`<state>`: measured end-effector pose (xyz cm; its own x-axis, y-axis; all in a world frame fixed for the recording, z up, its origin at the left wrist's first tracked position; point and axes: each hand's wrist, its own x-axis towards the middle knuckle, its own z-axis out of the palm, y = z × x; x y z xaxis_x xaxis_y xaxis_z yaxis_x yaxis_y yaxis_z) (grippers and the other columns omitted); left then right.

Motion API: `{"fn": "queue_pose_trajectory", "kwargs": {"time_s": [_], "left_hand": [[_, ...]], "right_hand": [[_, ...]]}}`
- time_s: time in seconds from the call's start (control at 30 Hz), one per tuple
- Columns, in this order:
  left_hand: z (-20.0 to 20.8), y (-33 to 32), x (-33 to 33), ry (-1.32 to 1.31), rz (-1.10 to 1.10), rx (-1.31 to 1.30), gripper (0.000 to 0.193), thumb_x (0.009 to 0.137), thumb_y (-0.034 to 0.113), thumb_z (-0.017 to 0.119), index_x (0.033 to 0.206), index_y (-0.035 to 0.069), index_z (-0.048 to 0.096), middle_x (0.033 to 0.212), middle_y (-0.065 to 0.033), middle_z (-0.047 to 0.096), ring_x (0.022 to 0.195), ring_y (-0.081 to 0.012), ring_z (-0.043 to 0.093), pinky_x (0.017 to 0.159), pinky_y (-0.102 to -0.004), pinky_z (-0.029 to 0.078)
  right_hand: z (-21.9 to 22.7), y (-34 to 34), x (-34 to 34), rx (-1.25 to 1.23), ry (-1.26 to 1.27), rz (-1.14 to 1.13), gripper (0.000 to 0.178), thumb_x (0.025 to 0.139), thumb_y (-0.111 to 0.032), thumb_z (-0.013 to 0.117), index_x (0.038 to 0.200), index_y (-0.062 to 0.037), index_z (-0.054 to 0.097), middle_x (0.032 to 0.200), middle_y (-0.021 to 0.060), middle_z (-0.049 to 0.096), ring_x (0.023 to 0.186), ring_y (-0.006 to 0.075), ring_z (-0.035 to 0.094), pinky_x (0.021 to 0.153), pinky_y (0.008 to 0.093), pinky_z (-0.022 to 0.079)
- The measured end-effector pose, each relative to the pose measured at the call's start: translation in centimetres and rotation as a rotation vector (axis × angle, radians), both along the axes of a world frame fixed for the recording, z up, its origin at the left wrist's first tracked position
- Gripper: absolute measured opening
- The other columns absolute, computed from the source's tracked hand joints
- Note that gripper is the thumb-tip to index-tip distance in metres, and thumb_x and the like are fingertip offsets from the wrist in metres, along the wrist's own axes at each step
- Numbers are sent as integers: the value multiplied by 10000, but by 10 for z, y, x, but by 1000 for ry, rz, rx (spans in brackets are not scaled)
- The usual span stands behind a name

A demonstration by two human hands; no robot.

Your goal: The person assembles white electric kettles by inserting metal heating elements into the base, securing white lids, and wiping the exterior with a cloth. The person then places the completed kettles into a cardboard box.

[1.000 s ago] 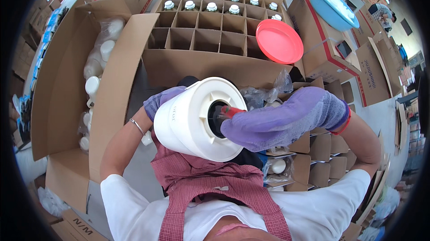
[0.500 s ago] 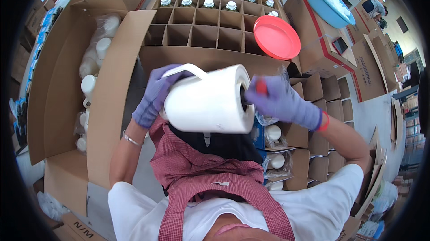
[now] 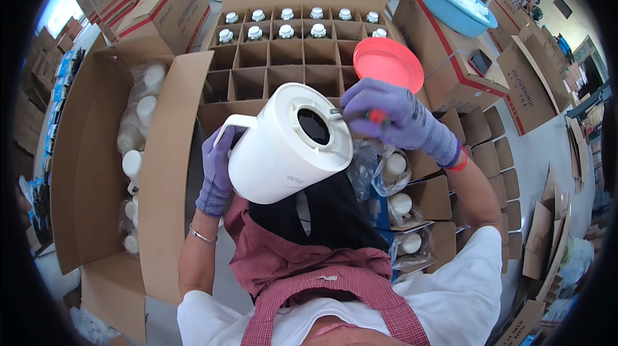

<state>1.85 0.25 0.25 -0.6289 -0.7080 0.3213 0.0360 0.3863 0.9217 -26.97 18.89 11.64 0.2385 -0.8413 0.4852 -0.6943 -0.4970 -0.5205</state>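
- The left hand (image 3: pixel 217 169), in a purple glove, grasps the white thermos jug (image 3: pixel 277 159) at its handle side, fingers partly hidden behind it.
- The jug is tilted above the person's lap, its round dark opening (image 3: pixel 313 126) facing up and toward the right hand.
- The right hand (image 3: pixel 396 114), also gloved, is closed around a red-handled tool (image 3: pixel 376 116); its slim shaft reaches the jug's rim beside the opening.
- Beyond the jug stands a divided carton (image 3: pixel 285 74) with two rows of white-capped bottles (image 3: pixel 286 32).
- A red round tray (image 3: pixel 388 64) rests on that carton's right corner.
- At left, an open carton (image 3: pixel 90 172) holds bagged white jugs (image 3: pixel 132 163).
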Motion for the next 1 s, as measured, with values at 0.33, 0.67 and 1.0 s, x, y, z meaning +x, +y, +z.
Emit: {"fn": "queue_pose_trajectory", "kwargs": {"time_s": [0.33, 0.67, 1.0], "left_hand": [[-10, 90, 11, -100, 62, 329, 359, 1023, 195, 410, 1148, -35, 656, 1044, -150, 703, 938, -188, 670, 840, -307, 521], [-88, 119, 136, -46, -398, 707, 331, 1032, 181, 493, 1262, -16, 627, 1321, -164, 612, 1221, -262, 593, 1059, -368, 453], [-483, -24, 278, -948, 1002, 566, 753, 858, 326, 723, 1423, -44, 390, 1367, -209, 482, 1250, -299, 459, 1053, -372, 381]], "right_hand": [[-17, -21, 12, 330, 39, 60, 248, 782, -107, 741, 974, -52, 595, 918, 99, 597, 843, 301, 621, 753, 370, 504], [-150, -43, -164, 447, 81, -755, 217, 937, -225, 676, 1015, -32, 613, 858, 125, 631, 744, 218, 593, 717, 357, 492], [-204, -45, -290, 642, -342, -1016, 343, 983, -427, 594, 986, -86, 630, 958, 88, 684, 763, 173, 639, 658, 324, 515]]}}
